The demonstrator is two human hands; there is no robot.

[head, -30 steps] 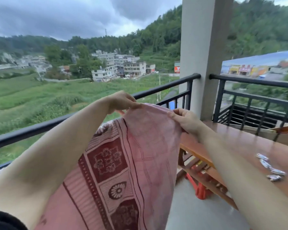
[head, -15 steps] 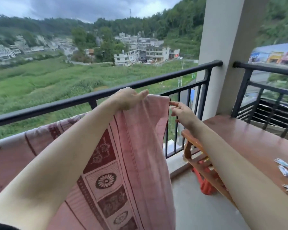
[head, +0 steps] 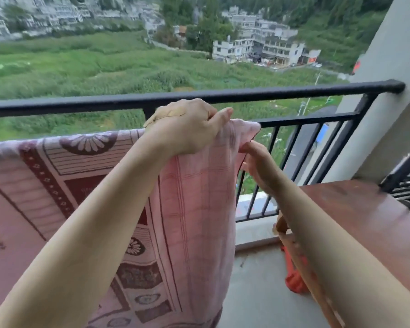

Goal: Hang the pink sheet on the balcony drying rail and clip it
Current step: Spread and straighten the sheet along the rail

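Lifted closer to the railing than half a second ago, the one pink sheet (head: pixel 194 209) stretches its top edge leftward just below the single black top rail (head: pixel 294 91), the rest hanging down. Two grips hold its right corner: the left grip (head: pixel 187 129) curls over the top edge, and the right grip (head: pixel 260 166) pinches the hem beneath. One wooden worktop (head: pixel 365 221) stands at right.

The sheet (head: pixel 194 197) hangs before the railing (head: pixel 270 94); a table (head: pixel 369 209) stands right.
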